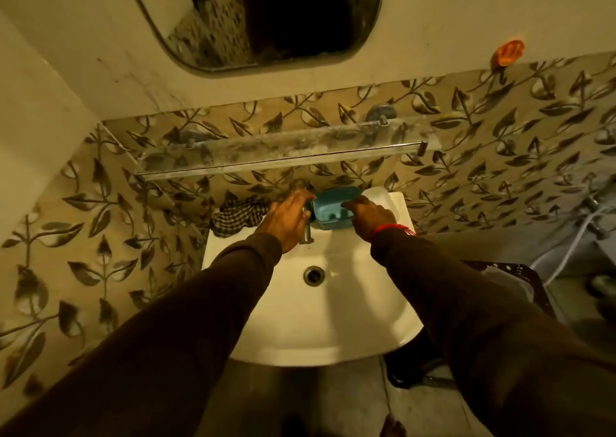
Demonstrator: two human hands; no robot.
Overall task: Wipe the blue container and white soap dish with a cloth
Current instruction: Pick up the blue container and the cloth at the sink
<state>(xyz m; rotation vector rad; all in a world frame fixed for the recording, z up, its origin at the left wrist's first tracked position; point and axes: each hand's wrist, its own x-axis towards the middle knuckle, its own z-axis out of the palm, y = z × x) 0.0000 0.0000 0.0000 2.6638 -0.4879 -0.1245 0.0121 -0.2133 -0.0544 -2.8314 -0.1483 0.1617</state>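
Barely begun: left hand and right hand, both open, reaching for blue container; checked cloth untouched at nine o'clock, white soap dish unwiped at three.

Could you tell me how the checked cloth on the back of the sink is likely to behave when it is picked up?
The checked cloth lies crumpled in soft folds on the sink rim, so it will probably be floppy and drape from whichever fingers lift it. It looks thin, so likely light. One edge seems to overhang the rim, so a push could slide it off.
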